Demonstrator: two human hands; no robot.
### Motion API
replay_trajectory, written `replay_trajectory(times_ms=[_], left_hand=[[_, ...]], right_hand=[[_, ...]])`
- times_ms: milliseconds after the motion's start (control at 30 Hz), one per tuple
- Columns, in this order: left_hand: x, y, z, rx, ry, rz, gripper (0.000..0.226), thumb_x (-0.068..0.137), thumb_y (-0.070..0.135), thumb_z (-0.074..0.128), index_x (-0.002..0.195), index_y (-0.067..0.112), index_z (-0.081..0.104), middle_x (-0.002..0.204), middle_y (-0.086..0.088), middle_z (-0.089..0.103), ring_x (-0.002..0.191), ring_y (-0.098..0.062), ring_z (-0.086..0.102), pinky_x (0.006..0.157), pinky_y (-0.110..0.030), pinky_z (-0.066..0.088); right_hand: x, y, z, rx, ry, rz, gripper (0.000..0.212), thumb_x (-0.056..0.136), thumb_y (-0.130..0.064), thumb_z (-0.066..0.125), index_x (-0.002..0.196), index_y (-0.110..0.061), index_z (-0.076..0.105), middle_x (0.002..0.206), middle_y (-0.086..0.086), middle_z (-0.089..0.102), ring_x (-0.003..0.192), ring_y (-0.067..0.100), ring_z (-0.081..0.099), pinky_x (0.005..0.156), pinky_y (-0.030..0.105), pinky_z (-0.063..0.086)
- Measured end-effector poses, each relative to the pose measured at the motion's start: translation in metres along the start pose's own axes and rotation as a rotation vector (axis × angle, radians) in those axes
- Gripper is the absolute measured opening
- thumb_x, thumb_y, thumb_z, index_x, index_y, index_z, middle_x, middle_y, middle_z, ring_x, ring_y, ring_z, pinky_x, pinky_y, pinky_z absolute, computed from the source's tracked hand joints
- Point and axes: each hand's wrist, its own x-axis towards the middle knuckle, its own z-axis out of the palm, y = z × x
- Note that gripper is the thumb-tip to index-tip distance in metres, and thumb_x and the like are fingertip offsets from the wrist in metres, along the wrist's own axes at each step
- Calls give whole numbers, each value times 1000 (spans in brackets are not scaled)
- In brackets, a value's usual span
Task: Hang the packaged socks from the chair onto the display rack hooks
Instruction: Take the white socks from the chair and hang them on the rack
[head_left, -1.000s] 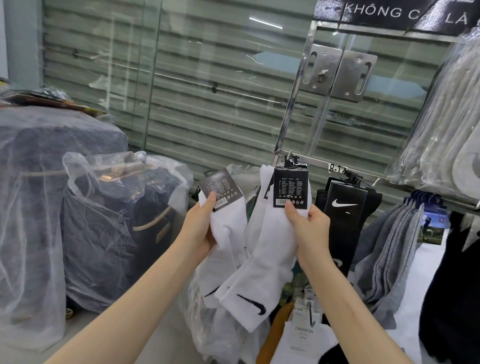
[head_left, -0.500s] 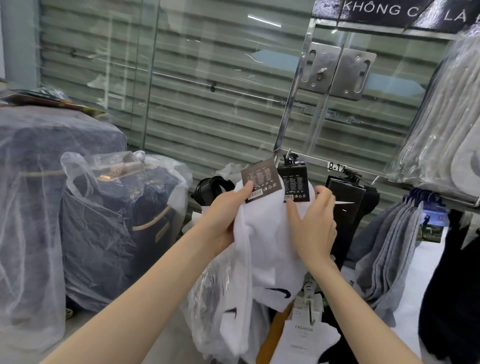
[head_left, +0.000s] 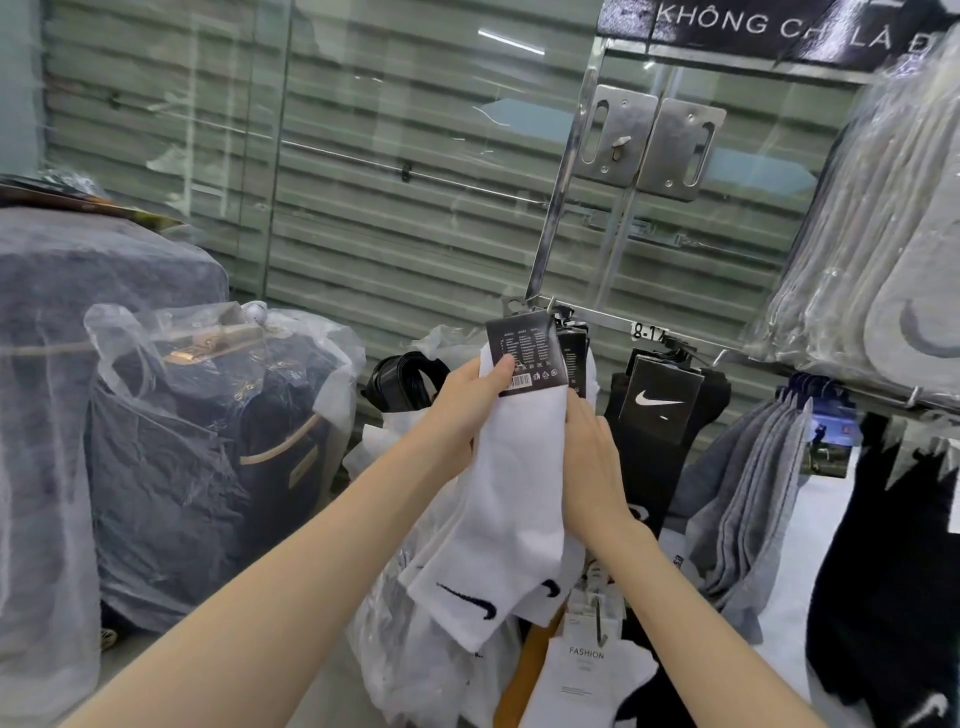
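My left hand (head_left: 467, 410) grips a pair of white socks (head_left: 514, 499) by its top, thumb on the black card label (head_left: 527, 353). The label is raised to the leftmost hook (head_left: 553, 306) of the metal display rack (head_left: 675, 338). Whether the label hangs on the hook I cannot tell. My right hand (head_left: 592, 467) rests with straight fingers against the right side of the socks, pushing back more white pairs (head_left: 576, 364) hanging behind. Black socks with a swoosh label (head_left: 662, 402) hang on the neighbouring hook. The chair is not in view.
Grey socks (head_left: 753, 499) and dark socks (head_left: 893, 571) hang further right, with bagged grey socks (head_left: 893, 249) above them. Plastic-wrapped dark suitcases (head_left: 208, 457) stand at left. A plastic bag of white socks (head_left: 415, 649) sits below my hands. Glass doors and a shutter (head_left: 389, 156) are behind.
My left hand brought its pair of white socks from the left over to the rack and up to the leftmost hook. My right hand let go of the hanging pair's label and slid down its side.
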Motion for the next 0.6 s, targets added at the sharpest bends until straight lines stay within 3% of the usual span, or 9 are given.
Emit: replay_trajectory(times_ms=[167, 333, 467, 600], left_hand=[[0, -6, -3, -18, -64, -10, 20, 101, 19, 43, 111, 20, 60, 103, 0, 68, 88, -13, 65, 77, -23, 53], [-1, -11, 4, 28, -145, -5, 27, 101, 17, 42, 123, 12, 57, 112, -7, 65, 90, -15, 64, 78, -24, 52], [5, -5, 10, -7, -125, 3, 25, 101, 18, 42, 120, 14, 58, 111, -6, 65, 85, -12, 64, 73, -21, 54], [7, -6, 12, 36, -148, -2, 25, 101, 19, 42, 120, 15, 58, 106, -2, 66, 86, -10, 64, 75, -20, 53]], right_hand=[[-8, 11, 2, -212, -65, -15, 20, 72, -2, 70, 87, -10, 59, 82, 5, 56, 69, 17, 47, 57, 28, 35], [-9, 13, 2, 93, -66, 88, 11, 87, -18, 56, 91, -25, 48, 84, -11, 42, 68, -3, 33, 62, 18, 24], [-7, 16, 2, 201, -95, 155, 5, 91, -21, 47, 90, -24, 44, 82, -5, 47, 69, 6, 33, 65, 30, 34], [-8, 18, 4, 181, -114, 152, 9, 87, -27, 49, 89, -29, 40, 75, -22, 34, 72, -5, 33, 61, 19, 27]])
